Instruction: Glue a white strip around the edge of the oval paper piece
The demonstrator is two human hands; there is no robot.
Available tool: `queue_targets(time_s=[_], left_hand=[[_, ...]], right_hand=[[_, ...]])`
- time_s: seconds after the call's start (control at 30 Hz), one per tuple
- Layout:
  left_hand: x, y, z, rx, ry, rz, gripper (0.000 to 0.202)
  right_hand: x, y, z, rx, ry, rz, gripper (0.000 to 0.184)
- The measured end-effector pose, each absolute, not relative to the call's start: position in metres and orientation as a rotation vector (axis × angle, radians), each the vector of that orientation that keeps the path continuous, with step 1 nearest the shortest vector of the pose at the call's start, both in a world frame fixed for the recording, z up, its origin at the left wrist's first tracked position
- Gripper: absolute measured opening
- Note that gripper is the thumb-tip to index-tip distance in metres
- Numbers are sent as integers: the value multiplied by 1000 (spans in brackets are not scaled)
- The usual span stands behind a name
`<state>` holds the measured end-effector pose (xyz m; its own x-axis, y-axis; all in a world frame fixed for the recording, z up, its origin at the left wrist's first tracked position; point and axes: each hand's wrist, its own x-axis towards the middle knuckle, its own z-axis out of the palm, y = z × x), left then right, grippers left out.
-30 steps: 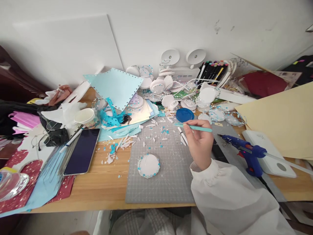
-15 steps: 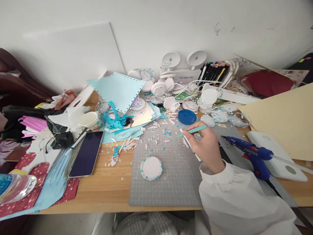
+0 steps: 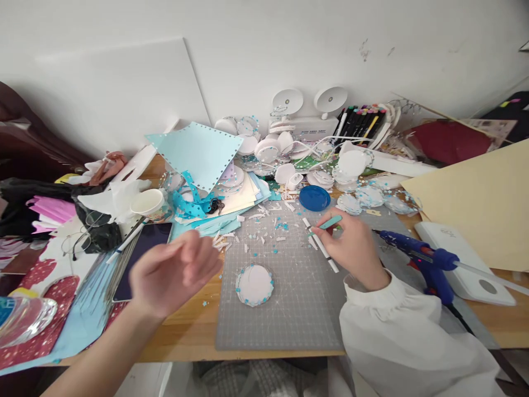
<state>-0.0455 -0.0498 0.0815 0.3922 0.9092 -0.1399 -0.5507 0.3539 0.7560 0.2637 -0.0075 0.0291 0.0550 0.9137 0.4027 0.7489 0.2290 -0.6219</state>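
My right hand (image 3: 356, 245) pinches mint-green tweezers (image 3: 332, 222), whose tip points left just above the grey cutting mat (image 3: 289, 325). Close under that hand a white marker pen (image 3: 321, 246) with dark bands lies slantwise on the mat. A white round disc (image 3: 255, 285), edged with small blue and white stars, rests flat on the mat's left part. Blurred by motion, my left hand (image 3: 176, 273) hovers left of the disc over the table and phone, its fingers curled in with nothing visible in them. Tiny blue stars (image 3: 282, 226) and paper scraps are strewn at the mat's back.
A blue glue gun (image 3: 421, 253) rests at right on a white device (image 3: 467, 264). Behind the mat are a blue lid (image 3: 314, 198) and piled star-edged discs (image 3: 353, 162). To the left are a phone (image 3: 140, 251), a paper cup (image 3: 147, 203) and a transparent container (image 3: 28, 322).
My left hand has come into view from the lower left. My right hand has shifted slightly right, its tweezers drawn back, and the white marker shows more fully.
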Motion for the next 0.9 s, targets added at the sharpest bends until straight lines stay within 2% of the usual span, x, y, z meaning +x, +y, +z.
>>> queue_targets(time_s=[0.13, 0.3, 0.5, 0.9], left_hand=[[-9, -9, 45, 551, 476, 918, 22], [-2, -9, 14, 455, 462, 934, 31], [-6, -5, 11, 524, 446, 880, 39], [-7, -6, 7, 665, 540, 864, 45]], right_hand=[[255, -4, 19, -1439, -1652, 301, 9], [246, 1, 6, -1409, -1607, 328, 9], [240, 5, -3, -1412, -1640, 286, 10], [237, 2, 0, -1355, -1413, 494, 16]])
